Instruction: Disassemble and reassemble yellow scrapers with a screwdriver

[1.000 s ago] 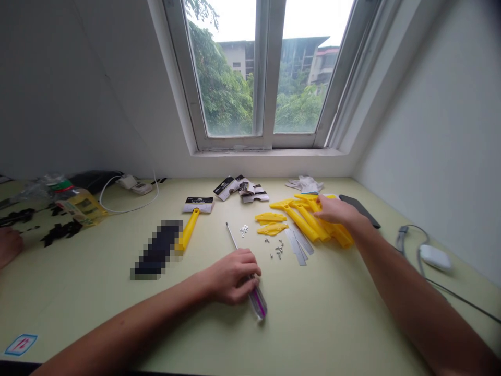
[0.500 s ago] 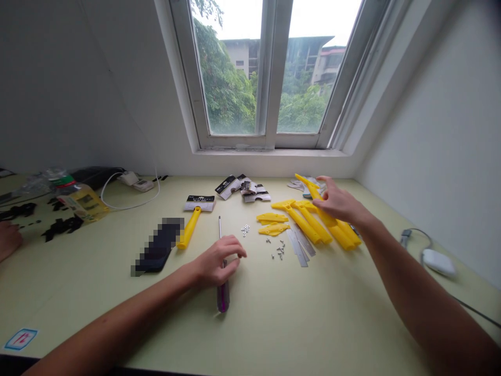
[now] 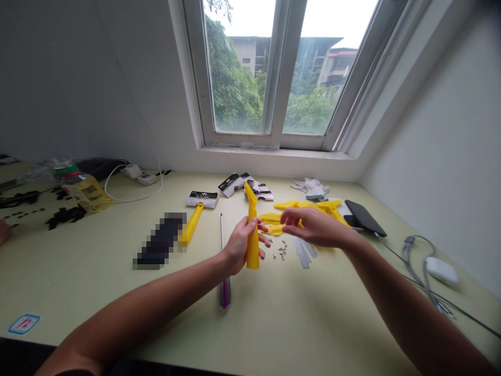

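My left hand [image 3: 236,249] is closed around a yellow plastic scraper handle [image 3: 253,255], which stands nearly upright with its narrow angled end at the top. Just right of it, my right hand [image 3: 313,224] hovers with curved fingers apart and nothing in them. Behind and below that hand lie more yellow handles [image 3: 332,206], partly covered by it. Flat yellow cover pieces [image 3: 273,229], thin metal blades [image 3: 302,256] and several small screws [image 3: 282,251] rest between the hands. A screwdriver [image 3: 224,293] with a clear and purple grip lies under my left wrist.
A finished-looking yellow scraper [image 3: 193,223] with a card label [image 3: 202,199] lies left, beside a pixelated dark object [image 3: 160,243]. Card labels [image 3: 230,184] and gloves [image 3: 311,187] sit at the back. Right are a black phone [image 3: 365,218], cables and a white case [image 3: 442,270].
The yellow handle came from the right-hand pile to the middle and passed from my right hand to my left. My right hand let go, and the left closed on it.
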Motion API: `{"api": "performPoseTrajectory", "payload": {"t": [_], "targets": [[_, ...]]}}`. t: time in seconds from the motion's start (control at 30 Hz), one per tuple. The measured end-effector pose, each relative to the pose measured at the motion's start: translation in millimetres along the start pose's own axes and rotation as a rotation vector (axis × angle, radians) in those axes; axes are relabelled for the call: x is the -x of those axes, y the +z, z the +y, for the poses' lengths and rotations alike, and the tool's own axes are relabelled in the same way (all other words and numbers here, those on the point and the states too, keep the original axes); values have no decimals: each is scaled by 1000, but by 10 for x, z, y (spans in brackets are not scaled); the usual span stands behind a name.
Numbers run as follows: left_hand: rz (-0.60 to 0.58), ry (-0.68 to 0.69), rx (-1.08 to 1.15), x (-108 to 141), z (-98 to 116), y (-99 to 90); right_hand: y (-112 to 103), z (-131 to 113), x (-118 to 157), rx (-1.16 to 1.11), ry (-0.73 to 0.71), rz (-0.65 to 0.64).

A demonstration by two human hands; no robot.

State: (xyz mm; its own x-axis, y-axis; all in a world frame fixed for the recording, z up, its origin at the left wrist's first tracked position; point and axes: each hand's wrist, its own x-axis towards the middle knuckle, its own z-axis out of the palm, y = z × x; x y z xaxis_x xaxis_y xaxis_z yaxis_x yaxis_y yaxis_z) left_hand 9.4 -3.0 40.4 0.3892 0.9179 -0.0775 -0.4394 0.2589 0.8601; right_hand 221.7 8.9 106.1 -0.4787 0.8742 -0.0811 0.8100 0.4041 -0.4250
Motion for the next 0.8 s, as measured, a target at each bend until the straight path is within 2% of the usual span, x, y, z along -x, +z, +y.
{"api": "performPoseTrajectory", "payload": {"t": [0.1, 0.2, 0.47, 0.8], "targets": [[4, -20, 26, 13, -21, -137, -66, 401, -68, 139, 159, -92], [-29, -35, 35, 17, -40, -165, -9, 622, -132, 181, 219, -142], [-116, -86, 28, 43, -86, -150, 178, 636, -229, 263, 200, -192], [-134, -112, 40, 28, -101, -165, 165, 652, -325, 336, 213, -282]]}}
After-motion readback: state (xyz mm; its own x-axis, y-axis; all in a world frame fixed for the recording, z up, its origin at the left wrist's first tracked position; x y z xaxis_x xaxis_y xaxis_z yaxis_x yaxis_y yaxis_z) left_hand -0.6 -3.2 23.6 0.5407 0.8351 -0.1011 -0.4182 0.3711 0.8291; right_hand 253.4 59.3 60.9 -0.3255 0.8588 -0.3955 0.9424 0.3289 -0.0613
